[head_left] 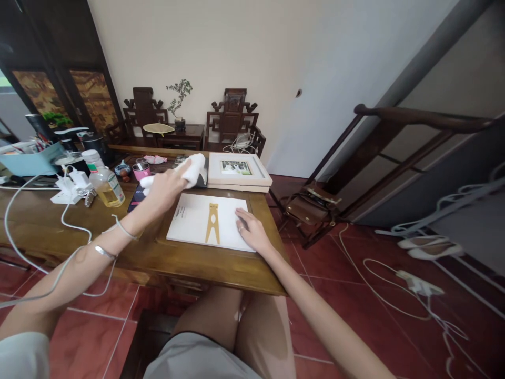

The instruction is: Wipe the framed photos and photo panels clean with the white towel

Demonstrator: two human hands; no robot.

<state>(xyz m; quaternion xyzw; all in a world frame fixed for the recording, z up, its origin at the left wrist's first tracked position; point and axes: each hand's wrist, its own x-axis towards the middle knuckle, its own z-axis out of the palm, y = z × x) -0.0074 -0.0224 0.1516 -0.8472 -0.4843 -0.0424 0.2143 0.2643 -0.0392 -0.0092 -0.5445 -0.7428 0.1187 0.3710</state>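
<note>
My left hand (165,187) is raised above the wooden table (189,260) and closed around a white cloth (194,167), with the index finger stretched along it. My right hand (250,229) lies flat with its fingers spread on the right edge of a white board (193,221) that bears a tan clothespin shape (212,223). The board lies flat near the table's front edge. Just behind it sits a white picture frame (239,169) with a photo in it.
At the table's left stand a bottle of yellow liquid (105,185), a white power strip (69,192) with cables, a pink cup (141,169) and a blue tray (29,160). Carved chairs (232,118) line the wall. A brown bag (311,205) and loose cables lie on the red floor.
</note>
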